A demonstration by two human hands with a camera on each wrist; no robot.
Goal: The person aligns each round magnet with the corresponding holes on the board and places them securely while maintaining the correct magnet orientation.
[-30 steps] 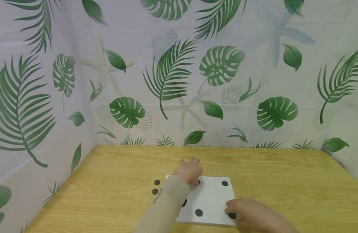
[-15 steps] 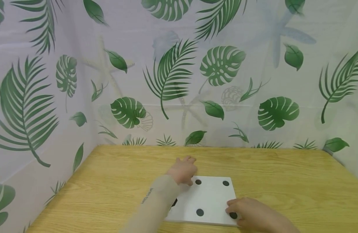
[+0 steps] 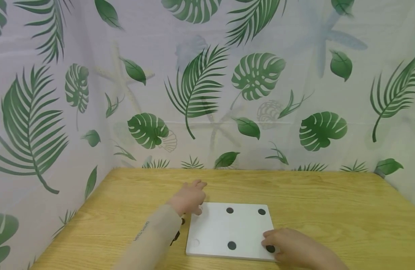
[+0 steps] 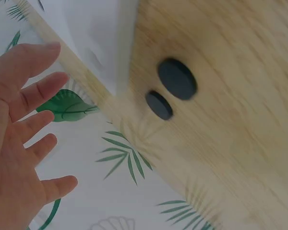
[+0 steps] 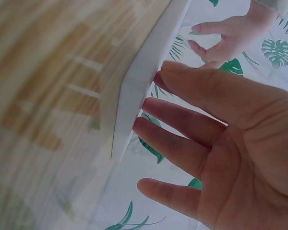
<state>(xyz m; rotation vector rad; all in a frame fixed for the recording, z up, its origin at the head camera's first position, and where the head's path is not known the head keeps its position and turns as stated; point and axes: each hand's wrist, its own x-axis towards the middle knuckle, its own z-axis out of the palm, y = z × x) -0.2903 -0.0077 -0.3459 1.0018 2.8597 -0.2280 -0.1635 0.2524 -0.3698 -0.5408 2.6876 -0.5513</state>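
A white board [image 3: 224, 230] lies flat on the table with black discs set in it: a top middle disc [image 3: 229, 210], a top right disc [image 3: 261, 212], a lower middle disc [image 3: 231, 245] and a lower right disc [image 3: 270, 248]. Two round marks on its left side hold no disc. My left hand [image 3: 190, 198] hovers with spread fingers at the board's upper left corner, holding nothing. My right hand [image 3: 291, 245] rests at the lower right corner, fingertips touching the board's edge. Beside the board lie two loose discs, a larger-looking one [image 4: 177, 79] and another [image 4: 159, 105].
The wooden table [image 3: 328, 210] reaches back to a leaf-patterned cloth [image 3: 207, 93] hung behind and at both sides. My left sleeve [image 3: 153, 232] covers part of the table left of the board, with a small dark device [image 3: 175, 237] at the wrist.
My left hand has moved left, from over the top middle disc to the board's upper left corner, uncovering the board's left side. My right hand has stayed at the lower right corner.
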